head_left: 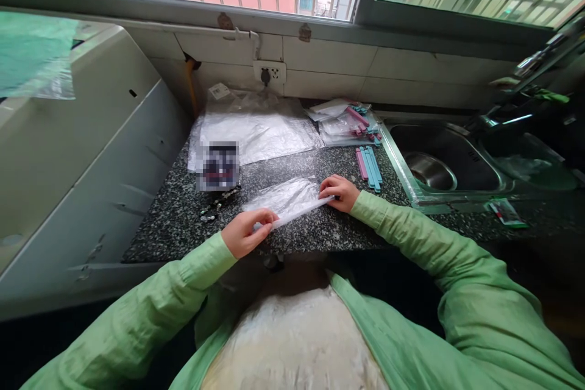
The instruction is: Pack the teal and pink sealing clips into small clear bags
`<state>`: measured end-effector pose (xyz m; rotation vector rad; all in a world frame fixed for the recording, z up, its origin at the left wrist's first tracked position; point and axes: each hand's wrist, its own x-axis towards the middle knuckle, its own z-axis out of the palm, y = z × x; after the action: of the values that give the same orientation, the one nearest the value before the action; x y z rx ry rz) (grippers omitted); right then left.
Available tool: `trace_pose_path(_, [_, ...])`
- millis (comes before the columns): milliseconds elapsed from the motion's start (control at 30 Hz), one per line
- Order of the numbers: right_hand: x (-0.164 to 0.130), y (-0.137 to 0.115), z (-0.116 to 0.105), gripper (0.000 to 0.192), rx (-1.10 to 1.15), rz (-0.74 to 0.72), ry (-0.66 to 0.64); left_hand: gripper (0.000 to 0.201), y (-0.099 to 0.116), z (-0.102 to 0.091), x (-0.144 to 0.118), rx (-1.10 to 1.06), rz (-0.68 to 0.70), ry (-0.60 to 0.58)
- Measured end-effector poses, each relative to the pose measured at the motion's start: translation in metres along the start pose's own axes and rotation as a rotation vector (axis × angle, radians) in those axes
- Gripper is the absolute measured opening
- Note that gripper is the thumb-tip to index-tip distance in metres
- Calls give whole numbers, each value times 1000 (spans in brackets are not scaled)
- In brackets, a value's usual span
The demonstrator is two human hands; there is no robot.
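A clear plastic bag (292, 198) lies on the speckled dark countertop (315, 237), its near edge lifted and folded into a narrow strip. My left hand (249, 231) pinches the left end of that edge between thumb and fingers. At the other end, my right hand (340, 192) grips the same edge, fingers curled over it. Pink and blue sealing clips (369, 166) lie side by side just beyond my right hand. Behind the bag, a stack of clear plastic bags (260, 128) is spread flat.
A packet of more clips (354, 122) lies by the wall. A pixelated item (218, 166) with a beaded strap (219, 202) rests at left. The steel sink (439, 158) is at right, a white appliance (91, 152) at left. A wall socket (269, 73) holds a plug.
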<state>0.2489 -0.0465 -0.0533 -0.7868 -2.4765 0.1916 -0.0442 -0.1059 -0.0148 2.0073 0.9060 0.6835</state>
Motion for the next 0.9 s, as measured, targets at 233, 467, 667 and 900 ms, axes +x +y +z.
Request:
trace_pose_path(233, [4, -9, -4, 23, 118, 208, -38, 60, -15, -3, -13, -473, -286, 213])
trace_pose_path(467, [7, -14, -12, 18, 198, 430, -78, 83, -20, -2, -20, -227, -288, 243])
trace_pose_path(667, [12, -20, -15, 20, 168, 713, -151, 61, -22, 4, -1, 165, -339, 386])
trace_pose_path(900, [29, -28, -18, 21, -27, 931, -243, 61, -20, 5, 17, 488, -398, 345])
